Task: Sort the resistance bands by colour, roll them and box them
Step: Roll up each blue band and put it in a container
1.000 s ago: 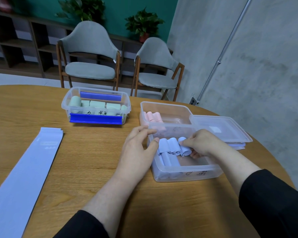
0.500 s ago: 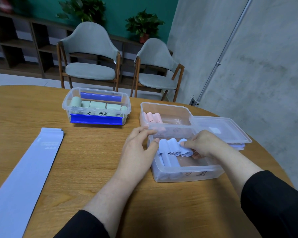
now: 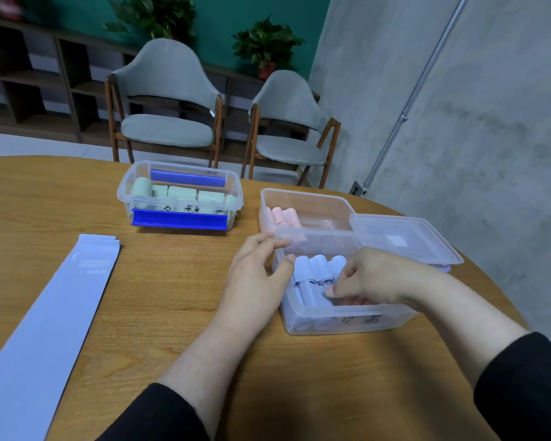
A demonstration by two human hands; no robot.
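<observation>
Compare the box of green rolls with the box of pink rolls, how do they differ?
The green-roll box holds a full row of rolls; the pink-roll box has a few at its left end, the rest bare. The green-roll box carries blue clips on its long sides; the pink-roll box shows none. The green-roll box stands alone; the pink-roll box abuts the blue-roll box. Both are clear, lidless plastic.

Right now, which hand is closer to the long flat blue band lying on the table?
Left. The left hand rests at the blue rolls' box, across bare table from the flat band. The right hand is farther, inside that box.
</observation>
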